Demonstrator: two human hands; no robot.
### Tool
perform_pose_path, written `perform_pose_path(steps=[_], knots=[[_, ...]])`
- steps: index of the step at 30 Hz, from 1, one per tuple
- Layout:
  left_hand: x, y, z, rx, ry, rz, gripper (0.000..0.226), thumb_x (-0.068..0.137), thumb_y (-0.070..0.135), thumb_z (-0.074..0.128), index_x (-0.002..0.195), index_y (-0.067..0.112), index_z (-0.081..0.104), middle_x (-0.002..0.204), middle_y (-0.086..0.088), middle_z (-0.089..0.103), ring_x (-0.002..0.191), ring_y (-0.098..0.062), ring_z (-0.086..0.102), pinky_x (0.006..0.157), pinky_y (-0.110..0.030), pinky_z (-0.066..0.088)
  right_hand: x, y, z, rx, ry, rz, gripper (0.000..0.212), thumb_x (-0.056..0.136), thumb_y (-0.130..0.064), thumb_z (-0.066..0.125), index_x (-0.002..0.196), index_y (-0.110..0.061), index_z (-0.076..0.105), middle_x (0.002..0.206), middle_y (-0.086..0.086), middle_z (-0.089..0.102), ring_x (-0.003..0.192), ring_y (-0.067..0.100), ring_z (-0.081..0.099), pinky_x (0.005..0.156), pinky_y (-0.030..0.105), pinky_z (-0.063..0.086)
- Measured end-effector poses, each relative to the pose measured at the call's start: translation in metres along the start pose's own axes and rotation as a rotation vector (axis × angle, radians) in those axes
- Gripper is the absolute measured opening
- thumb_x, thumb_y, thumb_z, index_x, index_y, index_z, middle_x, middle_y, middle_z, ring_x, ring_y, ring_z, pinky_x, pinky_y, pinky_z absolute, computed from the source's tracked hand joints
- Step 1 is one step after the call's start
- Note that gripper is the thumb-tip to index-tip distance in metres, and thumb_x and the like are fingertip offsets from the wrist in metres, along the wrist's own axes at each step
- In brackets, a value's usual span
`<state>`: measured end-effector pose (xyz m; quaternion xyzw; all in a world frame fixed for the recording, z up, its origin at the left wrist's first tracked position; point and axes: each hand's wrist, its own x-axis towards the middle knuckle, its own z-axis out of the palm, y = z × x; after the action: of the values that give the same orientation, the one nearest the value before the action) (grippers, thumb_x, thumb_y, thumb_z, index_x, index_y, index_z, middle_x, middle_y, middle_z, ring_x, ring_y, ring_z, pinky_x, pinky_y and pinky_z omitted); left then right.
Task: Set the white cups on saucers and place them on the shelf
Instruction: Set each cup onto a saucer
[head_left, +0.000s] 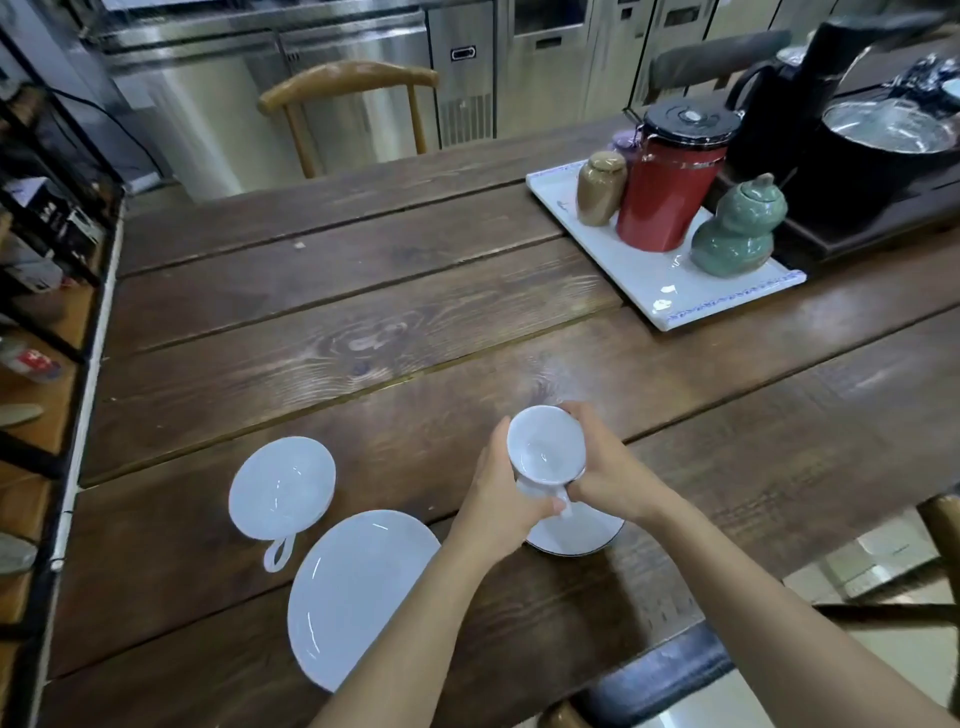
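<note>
Above the near saucer (576, 535) I held a white cup (545, 447), left hand (498, 499) and right hand (608, 467) both clasping it

White cups (545, 447), saucers (358, 592); dark brown table (363, 291); red canister (667, 200)

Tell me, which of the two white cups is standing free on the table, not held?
The left cup, beside the big saucer, handle toward the camera. The other cup is gripped by the left hand and right hand.
</note>
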<state>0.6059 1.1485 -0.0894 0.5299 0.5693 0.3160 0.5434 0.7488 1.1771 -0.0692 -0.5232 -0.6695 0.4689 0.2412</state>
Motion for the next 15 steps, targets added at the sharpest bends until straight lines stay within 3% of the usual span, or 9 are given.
perform_pose_path(steps=[2, 4, 6, 8, 11, 15], knots=[[0.000, 0.000, 0.009, -0.021, 0.005, -0.001, 0.072, 0.072, -0.005, 0.074, 0.109, 0.043, 0.035, 0.110, 0.019, 0.046, 0.099, 0.007, 0.047, 0.069, -0.005, 0.041, -0.004, 0.003, -0.006, 0.002, -0.018, 0.006, 0.046, 0.060, -0.011, 0.073, 0.093, -0.028, 0.046, 0.096, -0.016, 0.042, 0.088, 0.011, 0.052, 0.080, 0.026, 0.048], [-0.001, -0.004, 0.015, -0.023, 0.013, -0.014, 0.070, 0.072, 0.000, 0.077, 0.107, 0.045, 0.035, 0.112, 0.019, 0.045, 0.101, 0.004, 0.047, 0.075, -0.011, 0.040, -0.007, 0.006, -0.010, -0.012, -0.034, 0.003, 0.044, 0.061, -0.012, 0.071, 0.087, -0.033, 0.042, 0.096, -0.016, 0.042, 0.095, 0.015, 0.052, 0.084, 0.032, 0.047], [-0.001, -0.006, 0.020, -0.027, 0.018, -0.035, 0.073, 0.072, 0.005, 0.078, 0.116, 0.043, 0.033, 0.118, 0.016, 0.043, 0.107, -0.002, 0.046, 0.080, -0.017, 0.040, -0.008, 0.011, -0.012, -0.016, -0.052, -0.009, 0.035, 0.065, -0.001, 0.070, 0.089, -0.018, 0.050, 0.091, -0.007, 0.047, 0.088, 0.024, 0.055, 0.078, 0.036, 0.047], [-0.002, -0.007, 0.023, -0.029, 0.017, -0.046, 0.074, 0.073, 0.002, 0.077, 0.119, 0.039, 0.032, 0.115, 0.020, 0.043, 0.107, -0.002, 0.046, 0.079, -0.014, 0.040, -0.007, 0.017, -0.012, -0.039, -0.070, 0.014, 0.035, 0.065, -0.002, 0.069, 0.096, -0.006, 0.054, 0.095, 0.006, 0.050, 0.086, 0.027, 0.056, 0.073, 0.034, 0.046], [-0.004, -0.007, 0.027, -0.031, 0.025, -0.053, 0.073, 0.074, -0.007, 0.073, 0.113, 0.042, 0.036, 0.106, 0.027, 0.047, 0.100, 0.009, 0.050, 0.075, -0.007, 0.042, -0.003, 0.030, -0.008, -0.051, -0.079, 0.066, 0.050, 0.056, -0.030, 0.071, 0.101, -0.024, 0.052, 0.105, 0.000, 0.059, 0.094, 0.016, 0.061, 0.080, 0.039, 0.051], [-0.004, -0.006, 0.031, -0.034, 0.038, -0.066, 0.077, 0.072, -0.009, 0.073, 0.106, 0.050, 0.038, 0.121, 0.018, 0.043, 0.111, -0.003, 0.045, 0.078, -0.009, 0.040, -0.005, 0.043, -0.008, -0.039, -0.088, 0.103, 0.078, 0.047, -0.049, 0.074, 0.116, -0.035, 0.039, 0.124, -0.004, 0.051, 0.113, 0.014, 0.054, 0.095, 0.040, 0.048]])
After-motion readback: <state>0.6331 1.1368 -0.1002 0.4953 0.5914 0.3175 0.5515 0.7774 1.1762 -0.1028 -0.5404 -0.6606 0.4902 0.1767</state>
